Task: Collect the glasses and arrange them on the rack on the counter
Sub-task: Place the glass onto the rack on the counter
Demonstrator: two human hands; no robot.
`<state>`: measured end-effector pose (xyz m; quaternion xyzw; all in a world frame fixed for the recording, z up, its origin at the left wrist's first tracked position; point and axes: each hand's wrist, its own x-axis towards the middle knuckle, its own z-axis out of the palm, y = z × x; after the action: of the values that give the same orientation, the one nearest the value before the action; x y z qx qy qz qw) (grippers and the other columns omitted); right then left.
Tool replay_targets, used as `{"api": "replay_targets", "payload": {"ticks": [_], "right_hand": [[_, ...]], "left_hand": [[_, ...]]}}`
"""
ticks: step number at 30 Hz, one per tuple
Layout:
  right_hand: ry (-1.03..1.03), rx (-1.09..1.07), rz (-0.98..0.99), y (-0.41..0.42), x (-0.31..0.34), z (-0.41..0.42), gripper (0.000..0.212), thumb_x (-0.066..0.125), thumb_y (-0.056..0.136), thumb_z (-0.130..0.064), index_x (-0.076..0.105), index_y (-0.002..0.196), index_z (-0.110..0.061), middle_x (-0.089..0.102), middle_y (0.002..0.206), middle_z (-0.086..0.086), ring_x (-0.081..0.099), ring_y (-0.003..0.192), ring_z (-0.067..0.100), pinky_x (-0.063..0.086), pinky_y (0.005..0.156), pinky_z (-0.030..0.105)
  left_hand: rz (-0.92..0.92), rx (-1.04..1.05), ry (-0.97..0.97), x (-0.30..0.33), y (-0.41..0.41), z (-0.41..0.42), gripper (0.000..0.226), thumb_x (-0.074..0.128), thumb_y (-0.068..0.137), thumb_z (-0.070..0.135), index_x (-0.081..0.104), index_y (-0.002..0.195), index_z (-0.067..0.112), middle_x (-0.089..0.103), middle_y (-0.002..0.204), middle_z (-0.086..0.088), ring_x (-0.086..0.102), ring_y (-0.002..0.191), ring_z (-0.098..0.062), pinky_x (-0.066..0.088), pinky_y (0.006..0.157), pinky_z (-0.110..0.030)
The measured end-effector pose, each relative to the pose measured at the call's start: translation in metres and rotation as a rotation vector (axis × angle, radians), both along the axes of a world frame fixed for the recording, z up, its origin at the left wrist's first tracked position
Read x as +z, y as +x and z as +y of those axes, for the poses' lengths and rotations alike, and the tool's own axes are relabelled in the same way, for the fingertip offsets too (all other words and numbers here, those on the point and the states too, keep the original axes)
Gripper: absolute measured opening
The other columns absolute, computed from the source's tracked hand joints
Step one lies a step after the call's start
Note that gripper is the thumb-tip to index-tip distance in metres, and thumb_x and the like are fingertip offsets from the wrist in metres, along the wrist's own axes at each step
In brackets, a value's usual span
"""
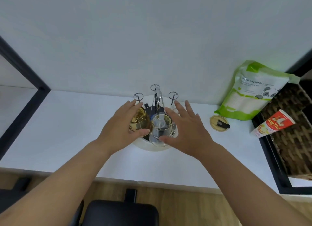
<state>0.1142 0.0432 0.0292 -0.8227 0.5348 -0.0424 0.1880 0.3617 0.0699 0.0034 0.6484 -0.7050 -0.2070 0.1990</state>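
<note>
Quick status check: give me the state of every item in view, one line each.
Amber glass: upside down on the rack, left hand around it.
Clear glass: upside down on the rack, front, between both hands.
Right hand: open, fingers spread, beside the clear glass.
Rack: upright on the counter, back pegs free.
Green pouch: standing, leaning against the wall.
Round lid: lying flat.

rack (156,97): shiny chrome wire | glasses (159,127): clear/amber glass, glossy | counter (76,124): smooth matt white | basket (290,129): rough woven wicker
</note>
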Motion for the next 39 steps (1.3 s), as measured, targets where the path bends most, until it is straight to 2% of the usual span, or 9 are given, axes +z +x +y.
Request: {"api": "replay_targets", "payload": {"ticks": [3,5,8,14,22,28,32,39], "right_hand": [[-0.064,0.018,0.065,0.004,-0.004,-0.005,0.103,0.063,0.083,-0.077,0.023,0.166,-0.029,-0.001,0.179,0.0,-0.022,0.161,0.026,0.003,0.127,0.064],[-0.097,0.019,0.094,0.005,-0.008,-0.009,0.099,0.063,0.084,-0.077,0.03,0.164,-0.028,0.0,0.179,0.003,-0.022,0.161,0.029,0.003,0.127,0.066],[-0.102,0.012,0.07,0.006,-0.013,-0.012,0.092,0.066,0.084,-0.073,0.04,0.158,-0.027,0.004,0.178,0.005,-0.02,0.161,0.03,0.004,0.127,0.066],[-0.178,0.034,-0.034,0.009,-0.026,-0.009,0.079,0.078,0.08,-0.062,0.052,0.144,-0.023,0.019,0.176,0.008,-0.009,0.163,0.031,0.008,0.125,0.069],[-0.225,0.062,-0.072,0.011,-0.03,-0.012,0.079,0.08,0.078,-0.059,0.055,0.143,-0.02,0.028,0.173,0.008,-0.004,0.164,0.031,0.009,0.122,0.073],[-0.257,0.074,-0.105,0.01,-0.032,-0.013,0.077,0.082,0.078,-0.056,0.058,0.14,-0.018,0.042,0.165,0.006,0.005,0.164,0.031,0.011,0.122,0.074],[-0.22,0.06,-0.086,0.013,-0.03,-0.013,0.077,0.078,0.08,-0.06,0.056,0.142,-0.019,0.041,0.165,0.005,0.002,0.164,0.029,0.007,0.122,0.072],[-0.223,0.036,-0.064,0.013,-0.035,-0.011,0.081,0.073,0.08,-0.068,0.055,0.143,-0.02,0.043,0.165,0.006,0.005,0.164,0.03,0.01,0.123,0.073]], "left_hand": [[-0.018,-0.011,0.025,-0.003,0.004,-0.007,0.096,0.081,0.081,0.052,0.026,0.16,0.043,0.027,0.167,0.018,0.03,0.15,-0.012,0.036,0.111,-0.032],[-0.014,0.017,-0.012,-0.003,0.005,-0.011,0.09,0.084,0.082,0.041,0.034,0.158,0.038,0.042,0.157,0.013,0.046,0.138,-0.014,0.04,0.1,-0.027],[0.007,0.046,-0.039,-0.002,0.005,-0.013,0.085,0.088,0.08,0.034,0.044,0.154,0.032,0.052,0.146,0.009,0.054,0.127,-0.015,0.041,0.095,-0.025],[-0.004,0.062,-0.056,0.002,0.005,-0.013,0.087,0.09,0.077,0.032,0.046,0.152,0.031,0.056,0.141,0.008,0.055,0.123,-0.015,0.04,0.091,-0.023],[-0.027,0.056,-0.102,0.001,0.01,-0.012,0.088,0.09,0.077,0.033,0.045,0.152,0.033,0.057,0.142,0.008,0.055,0.125,-0.016,0.042,0.093,-0.026],[-0.033,0.041,-0.132,-0.001,0.01,-0.013,0.087,0.09,0.077,0.033,0.045,0.152,0.034,0.057,0.141,0.01,0.055,0.125,-0.017,0.046,0.096,-0.031],[-0.013,0.051,-0.115,-0.002,0.01,-0.013,0.087,0.089,0.077,0.034,0.044,0.152,0.036,0.056,0.141,0.01,0.054,0.125,-0.016,0.048,0.099,-0.036],[-0.016,0.043,-0.122,-0.008,0.01,-0.012,0.084,0.088,0.079,0.034,0.046,0.151,0.033,0.052,0.146,0.01,0.053,0.128,-0.016,0.051,0.099,-0.039]]}}
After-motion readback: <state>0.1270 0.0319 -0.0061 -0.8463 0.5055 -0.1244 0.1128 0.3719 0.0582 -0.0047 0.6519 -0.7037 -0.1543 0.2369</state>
